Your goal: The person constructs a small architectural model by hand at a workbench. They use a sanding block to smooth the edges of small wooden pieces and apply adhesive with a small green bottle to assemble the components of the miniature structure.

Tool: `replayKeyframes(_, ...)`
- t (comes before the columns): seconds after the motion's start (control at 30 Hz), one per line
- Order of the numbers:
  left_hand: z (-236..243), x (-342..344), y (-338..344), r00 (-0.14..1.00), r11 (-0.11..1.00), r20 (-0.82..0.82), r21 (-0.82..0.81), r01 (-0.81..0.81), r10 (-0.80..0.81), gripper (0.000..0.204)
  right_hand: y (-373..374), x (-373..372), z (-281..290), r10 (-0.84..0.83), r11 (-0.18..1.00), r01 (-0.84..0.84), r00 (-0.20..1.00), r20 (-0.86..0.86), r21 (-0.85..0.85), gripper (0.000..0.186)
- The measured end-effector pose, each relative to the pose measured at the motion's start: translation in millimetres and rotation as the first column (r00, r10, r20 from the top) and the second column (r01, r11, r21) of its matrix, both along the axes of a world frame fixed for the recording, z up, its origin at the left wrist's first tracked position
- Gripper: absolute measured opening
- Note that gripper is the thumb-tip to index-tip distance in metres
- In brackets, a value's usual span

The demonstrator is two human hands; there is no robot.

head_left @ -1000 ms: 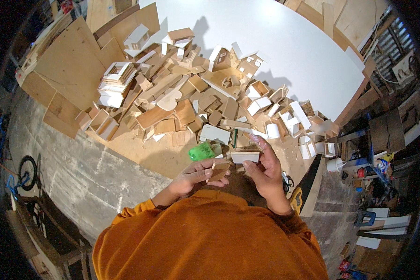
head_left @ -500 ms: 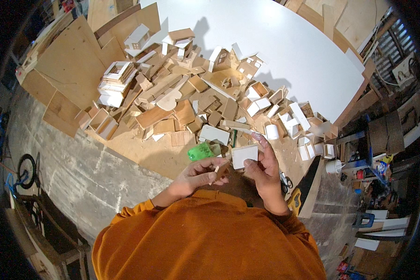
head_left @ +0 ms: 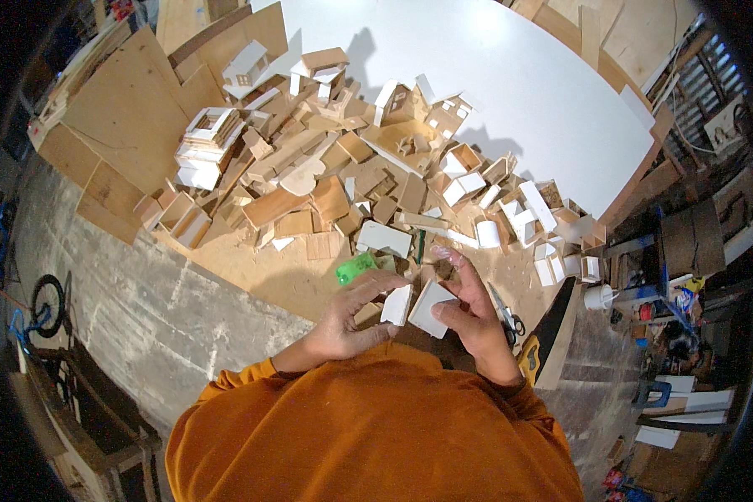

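Close in front of my body, my left hand (head_left: 351, 318) is closed around a small white-faced wooden piece (head_left: 396, 306), gripping it between thumb and fingers. Beside it, my right hand (head_left: 475, 316) pinches a white wooden block (head_left: 429, 309) with a bare wood edge, the thumb flat on its white face. The two pieces are side by side with a narrow gap between them. Just beyond my left hand lies a crumpled green packet (head_left: 356, 268). A white board offcut (head_left: 384, 240) rests on the pile past my fingers.
A heap of wooden offcuts (head_left: 330, 201) and little white model houses (head_left: 247, 65) covers the tabletop. By my right forearm lie a yellow-handled handsaw (head_left: 545, 339) and scissors (head_left: 513, 321). A large white sheet (head_left: 510, 75) spreads behind. Plywood panels (head_left: 134, 109) stand at left.
Both held pieces have been turned and brought nearer each other. The left piece now shows its white face, and the right block is tilted and slightly lower.
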State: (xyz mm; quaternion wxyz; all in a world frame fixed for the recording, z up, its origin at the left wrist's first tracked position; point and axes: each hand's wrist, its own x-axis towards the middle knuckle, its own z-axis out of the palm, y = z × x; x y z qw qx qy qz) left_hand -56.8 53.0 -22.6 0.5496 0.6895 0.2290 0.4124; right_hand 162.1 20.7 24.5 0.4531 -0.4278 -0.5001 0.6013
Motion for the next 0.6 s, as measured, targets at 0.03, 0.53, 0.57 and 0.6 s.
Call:
replayKeyframes(0.03, 1, 0, 0, 1.000, 1.000, -0.009, 0.001, 0.021, -0.021, 0.057, -1, -1, 0, 0.016, 1.000, -0.016, 1.000, 0.025, 0.010, 0.068)
replayKeyframes(0.53, 9, -1, -1, 0.999, 0.995, -0.033, 0.091, 0.037, -0.035, 0.056, -3, 0, -7, 0.142, 0.990, -0.141, 0.989, -0.034, 0.012, 0.073)
replayKeyframes(0.57, 9, 0, -2, 0.999, 0.996, -0.032, 0.086, 0.037, -0.034, 0.056, -3, 0, -7, 0.147, 0.989, -0.147, 0.988, -0.034, 0.013, 0.073)
replayKeyframes(0.6, 9, 0, -3, 0.999, 0.996, -0.030, 0.081, 0.036, -0.034, 0.056, -3, 0, -6, 0.152, 0.988, -0.152, 0.988, -0.035, -0.003, 0.073)
